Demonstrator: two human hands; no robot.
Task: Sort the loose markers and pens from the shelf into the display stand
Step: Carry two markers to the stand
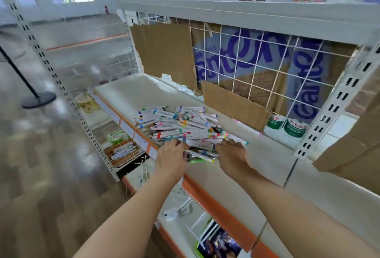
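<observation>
both forearms reach in, my left hand (171,155) and right hand (231,152) curled into the marker pile (178,126) on the shelf (236,177), grip unclear; i'd gather few, aligned.

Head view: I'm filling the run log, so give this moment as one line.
stage: gathering | left hand: on marker pile | right hand: on pile | shelf: markers loose | display stand: unseen

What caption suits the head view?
Both hands reach into a marker pile on the shelf.
</observation>
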